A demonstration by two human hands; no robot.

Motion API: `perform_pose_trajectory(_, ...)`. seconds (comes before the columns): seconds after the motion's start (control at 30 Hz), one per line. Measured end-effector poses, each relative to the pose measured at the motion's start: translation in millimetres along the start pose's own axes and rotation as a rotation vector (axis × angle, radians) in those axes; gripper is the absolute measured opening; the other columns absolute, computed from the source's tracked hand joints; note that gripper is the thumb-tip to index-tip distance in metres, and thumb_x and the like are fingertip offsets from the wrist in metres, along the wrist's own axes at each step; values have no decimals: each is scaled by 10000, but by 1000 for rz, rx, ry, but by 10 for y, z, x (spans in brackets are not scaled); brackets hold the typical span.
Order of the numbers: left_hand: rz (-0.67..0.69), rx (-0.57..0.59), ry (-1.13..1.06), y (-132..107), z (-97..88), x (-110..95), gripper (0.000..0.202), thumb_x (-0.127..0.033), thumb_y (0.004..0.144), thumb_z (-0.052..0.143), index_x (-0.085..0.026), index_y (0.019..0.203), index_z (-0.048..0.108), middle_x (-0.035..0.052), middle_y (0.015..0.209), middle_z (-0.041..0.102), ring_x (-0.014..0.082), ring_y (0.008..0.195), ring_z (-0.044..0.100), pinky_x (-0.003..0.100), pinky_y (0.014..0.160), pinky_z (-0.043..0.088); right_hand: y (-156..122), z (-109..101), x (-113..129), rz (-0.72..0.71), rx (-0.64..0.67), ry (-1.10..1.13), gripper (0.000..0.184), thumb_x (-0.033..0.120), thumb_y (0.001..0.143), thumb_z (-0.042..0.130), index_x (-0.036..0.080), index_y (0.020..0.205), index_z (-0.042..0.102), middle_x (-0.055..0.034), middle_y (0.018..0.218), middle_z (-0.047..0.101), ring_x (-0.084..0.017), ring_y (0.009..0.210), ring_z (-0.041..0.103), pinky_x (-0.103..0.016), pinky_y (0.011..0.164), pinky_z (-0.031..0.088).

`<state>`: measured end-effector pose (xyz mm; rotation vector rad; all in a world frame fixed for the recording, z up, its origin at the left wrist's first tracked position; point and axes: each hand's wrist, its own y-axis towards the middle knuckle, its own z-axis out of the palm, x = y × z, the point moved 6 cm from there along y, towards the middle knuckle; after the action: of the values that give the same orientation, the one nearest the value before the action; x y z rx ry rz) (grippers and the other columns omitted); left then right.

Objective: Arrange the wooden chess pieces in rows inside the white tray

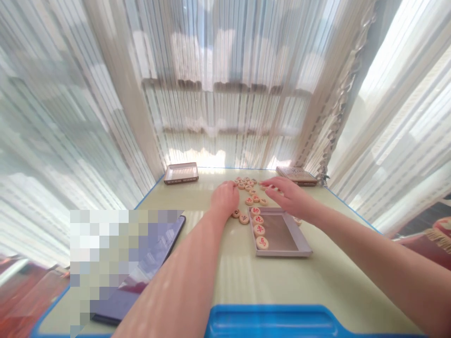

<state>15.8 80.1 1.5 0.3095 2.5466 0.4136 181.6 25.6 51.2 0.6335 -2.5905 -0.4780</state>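
The table [236,281] spans the lower frame, with the tray [278,232] right of centre. The right hand [287,195] is loosely spread, gripping nothing visible; the left hand [225,199] curls, its grip hidden. The pieces [260,230] line the tray's left side and scatter mid-frame, likely light, hard, smooth, best pinched by their edges.

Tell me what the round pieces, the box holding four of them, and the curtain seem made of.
Round pieces: pale and smooth, perhaps wood or plastic, with red or dark characters. Box: probably cardboard, matte, with thin, flat walls. Curtain: sheer, striped fabric; light and shapes show through.
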Motion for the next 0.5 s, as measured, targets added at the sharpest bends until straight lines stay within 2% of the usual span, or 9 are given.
perform_pose_trajectory(0.1, -38, -7, -3, 20, -6, 13, 318, -125, 804, 350, -161, 1008, 591, 91, 1055, 610, 194, 968, 568, 298, 867, 409, 415, 241, 1, -57, 146, -161, 311, 340, 846, 419, 187, 1005, 637, -85, 1040, 620, -225, 1011, 525, -362, 903, 375)
perform_pose_trajectory(0.2, -67, -23, -17, 24, -22, 30, 310, -98, 795, 355, -156, 998, 582, 96, 1037, 609, 188, 969, 567, 289, 866, 405, 802, 518, -80, -32, 295, -274, 345, 352, 861, 380, 184, 992, 652, -83, 1025, 642, -212, 972, 550, -311, 857, 393)
perform_pose_trajectory(0.27, -67, -25, -22, 25, -29, 32, 303, -91, 790, 361, -149, 992, 579, 99, 1016, 613, 187, 980, 562, 281, 868, 401, 992, 637, -153, 40, 321, -354, 349, 373, 859, 374, 220, 1024, 640, -55, 1081, 632, -208, 1012, 535, -296, 871, 375)
perform_pose_trajectory(0.33, -56, -43, -17, 25, -46, 26, 305, -92, 788, 362, -142, 1003, 572, 103, 1021, 607, 190, 970, 567, 283, 856, 407, 1109, 721, -212, 113, 328, -388, 350, 388, 843, 387, 217, 998, 650, -67, 1027, 654, -227, 969, 555, -308, 809, 404)
perform_pose_trajectory(0.5, -41, -42, 9, 14, -53, 6, 296, -110, 787, 365, -151, 1002, 564, 100, 1038, 597, 200, 931, 581, 297, 809, 430, 1219, 829, -335, 252, 286, -429, 321, 395, 766, 478, 190, 942, 653, -87, 908, 675, -254, 908, 573, -308, 696, 424)
